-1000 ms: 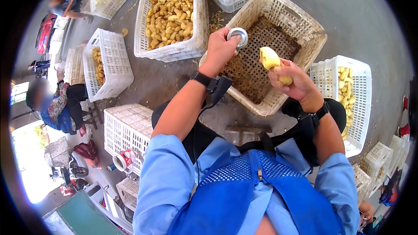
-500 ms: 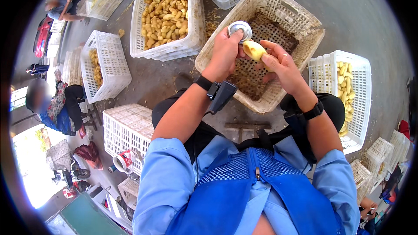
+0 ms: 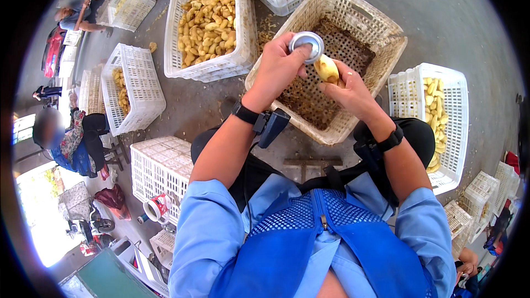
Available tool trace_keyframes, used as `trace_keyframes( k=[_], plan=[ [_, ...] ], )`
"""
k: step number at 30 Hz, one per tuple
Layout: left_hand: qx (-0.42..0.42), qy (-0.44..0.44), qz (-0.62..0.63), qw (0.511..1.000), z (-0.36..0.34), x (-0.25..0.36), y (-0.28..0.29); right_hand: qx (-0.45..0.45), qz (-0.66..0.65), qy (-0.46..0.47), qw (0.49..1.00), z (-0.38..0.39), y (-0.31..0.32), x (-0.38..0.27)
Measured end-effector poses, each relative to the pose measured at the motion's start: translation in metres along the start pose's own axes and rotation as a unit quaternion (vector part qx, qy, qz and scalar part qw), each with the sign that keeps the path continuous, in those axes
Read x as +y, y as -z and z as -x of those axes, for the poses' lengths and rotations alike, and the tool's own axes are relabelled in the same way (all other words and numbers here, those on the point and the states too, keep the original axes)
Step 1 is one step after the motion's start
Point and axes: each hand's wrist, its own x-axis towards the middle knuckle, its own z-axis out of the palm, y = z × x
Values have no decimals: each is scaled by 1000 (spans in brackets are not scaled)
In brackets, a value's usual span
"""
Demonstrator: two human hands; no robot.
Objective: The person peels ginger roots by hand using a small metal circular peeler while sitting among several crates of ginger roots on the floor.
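Note:
My left hand grips a round silver metal piece with a raised rim, like a small lid or ring, the thumb pressed into its middle. Close beside it, my right hand holds a pale yellow, smooth oblong root with a brownish patch. The root's upper end nearly meets the metal rim; whether they touch I cannot tell. Both hands are over a worn, off-white slatted crate between my knees, its bottom covered with brown scraps.
At the upper left a white crate is heaped with yellow-brown roots. On the right another crate holds paler ones. An off-white crate stands by my left knee, near a red-and-white cup-like container. A seated person is at far left.
The root has turned more upright, and my right fingers have closed further round it. The metal piece has moved slightly right and down with my left hand.

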Motion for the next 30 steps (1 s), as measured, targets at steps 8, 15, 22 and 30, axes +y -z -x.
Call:
trace_keyframes(
  k=[8,15,22,30],
  plan=[
    [25,-16,-162,986,-15,-40,22,-16,84,-6,996,-2,-5,20],
    [-1,-4,-16,1000,0,-11,-5,-12,-35,-67,997,-4,7,21],
    [84,8,-137,987,-18,-45,12,-1,-142,-149,978,-7,9,26],
    [105,-24,-250,962,-29,-60,19,0,-277,-211,937,1,8,9]
  ],
)
